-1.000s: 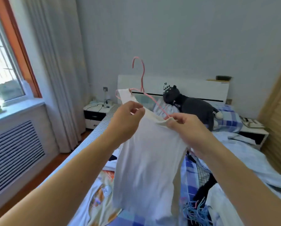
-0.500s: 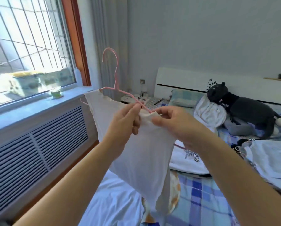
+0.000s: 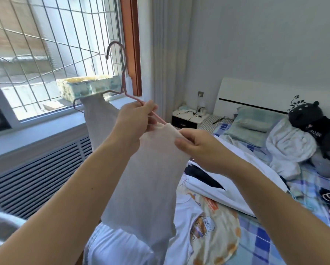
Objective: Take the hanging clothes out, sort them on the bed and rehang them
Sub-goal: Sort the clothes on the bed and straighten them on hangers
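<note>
Your left hand point(image 3: 135, 119) and right hand point(image 3: 196, 148) are both raised in front of you, over the near edge of the bed point(image 3: 265, 232), working on one white garment point(image 3: 147, 184). The left grip has its fingers curled, pinching the sloping arm of the pink hanger point(image 3: 122, 81) together with the cloth's top edge. The right grip is pressed together on the garment's upper corner, thumb against fingers, just beside the left hand.

The hanger sits tilted, hook uppermost against the window point(image 3: 51, 54), its far shoulder already inside the garment, which bunches there and hangs down between your forearms. Its near shoulder (the part under your right hand) is hidden by cloth, so you cannot tell how far it is in.

Below the garment, more clothes lie on the bed: a white shirt with a round orange print point(image 3: 210, 228), a pale bluish piece point(image 3: 118, 247) nearest you, and a white garment with a dark collar point(image 3: 214, 180) further up. Towards the headboard point(image 3: 256, 92) there is a pillow point(image 3: 254, 123), a bundled white cloth point(image 3: 288, 146) and a dark plush toy point(image 3: 319, 127). A nightstand point(image 3: 189, 117) stands between the bed and the curtain point(image 3: 164, 54), and a slatted radiator cover point(image 3: 32, 175) runs under the sill.
</note>
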A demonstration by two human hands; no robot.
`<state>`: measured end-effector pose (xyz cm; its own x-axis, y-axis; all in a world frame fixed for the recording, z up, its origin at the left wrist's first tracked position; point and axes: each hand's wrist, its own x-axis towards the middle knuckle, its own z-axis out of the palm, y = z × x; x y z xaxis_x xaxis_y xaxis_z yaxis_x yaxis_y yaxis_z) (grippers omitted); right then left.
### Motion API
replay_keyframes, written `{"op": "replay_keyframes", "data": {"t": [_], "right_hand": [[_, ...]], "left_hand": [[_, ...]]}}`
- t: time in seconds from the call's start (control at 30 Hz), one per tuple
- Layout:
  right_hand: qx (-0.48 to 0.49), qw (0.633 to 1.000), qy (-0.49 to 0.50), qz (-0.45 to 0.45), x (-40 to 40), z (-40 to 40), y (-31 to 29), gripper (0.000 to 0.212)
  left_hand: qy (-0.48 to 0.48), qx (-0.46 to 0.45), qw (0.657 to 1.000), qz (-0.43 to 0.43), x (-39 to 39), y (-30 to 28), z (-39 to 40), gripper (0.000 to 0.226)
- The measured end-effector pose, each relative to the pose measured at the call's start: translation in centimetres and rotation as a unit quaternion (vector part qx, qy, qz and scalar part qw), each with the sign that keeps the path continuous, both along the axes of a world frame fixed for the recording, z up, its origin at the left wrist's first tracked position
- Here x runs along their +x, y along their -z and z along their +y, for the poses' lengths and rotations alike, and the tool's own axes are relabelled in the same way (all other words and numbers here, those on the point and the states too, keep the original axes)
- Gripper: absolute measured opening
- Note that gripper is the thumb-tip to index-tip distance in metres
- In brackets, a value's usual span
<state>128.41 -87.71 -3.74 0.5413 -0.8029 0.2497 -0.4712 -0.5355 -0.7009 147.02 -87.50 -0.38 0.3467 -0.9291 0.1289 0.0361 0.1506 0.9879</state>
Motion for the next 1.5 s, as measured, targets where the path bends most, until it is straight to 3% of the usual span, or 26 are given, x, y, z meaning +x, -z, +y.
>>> {"op": "replay_keyframes", "data": {"t": [0.2, 0.33, 0.43, 0.5, 0.57, 0.63, 0.7, 0.8, 0.93, 1.0, 1.3, 1.5], "right_hand": [[-0.051, 0.998, -0.044, 0.012, 1.1, -0.4, 0.8, 0.036], [-0.051, 0.994, -0.048, -0.089, 0.9, 0.5, 1.4, 0.038], [-0.020, 0.990, -0.023, -0.138, -0.2, 0.4, 1.8, 0.039], [-0.002, 0.987, -0.005, -0.158, -1.1, 0.0, 1.9, 0.040], [0.010, 0.985, 0.032, -0.172, -1.7, -0.9, 2.3, 0.040], [0.039, 0.980, 0.072, -0.179, -1.6, -1.8, 3.4, 0.041], [0.064, 0.975, 0.111, -0.182, -1.6, -2.8, 4.8, 0.040], [0.048, 0.974, 0.169, -0.140, -2.8, -4.9, 6.5, 0.041], [-0.034, 0.972, 0.233, -0.008, -3.9, -8.0, 9.1, 0.040], [-0.036, 0.966, 0.256, 0.016, -3.1, -9.3, 10.4, 0.041], [0.075, 0.985, 0.122, -0.097, 7.2, -11.2, 12.3, 0.035], [0.151, 0.966, 0.098, -0.186, 6.7, -13.8, 15.0, 0.038]], "left_hand": [[-0.076, -0.024, 0.996, -0.034, -0.3, 0.1, 3.0, 0.021], [-0.119, -0.035, 0.990, -0.067, -1.6, -0.7, 3.6, 0.023], [-0.251, -0.121, 0.943, -0.182, -3.7, 2.7, 5.0, 0.021], [-0.299, -0.139, 0.911, -0.248, -6.9, 8.6, 7.4, 0.049], [-0.263, -0.022, 0.910, -0.318, -10.0, 15.3, 7.9, 0.093], [-0.228, 0.153, 0.902, -0.334, -11.9, 21.5, 6.8, 0.109], [-0.211, 0.249, 0.889, -0.320, -11.6, 26.4, 5.5, 0.085], [-0.203, 0.317, 0.883, -0.281, -9.0, 30.9, 5.1, 0.007], [-0.206, 0.277, 0.883, -0.319, -5.5, 33.6, 5.6, 0.022], [-0.211, 0.277, 0.880, -0.322, -3.1, 34.0, 5.8, 0.026], [-0.291, 0.336, 0.830, -0.337, 6.4, 34.9, 13.2, 0.020], [-0.149, 0.271, 0.818, -0.485, 4.3, 35.4, 15.6, 0.030]]}}
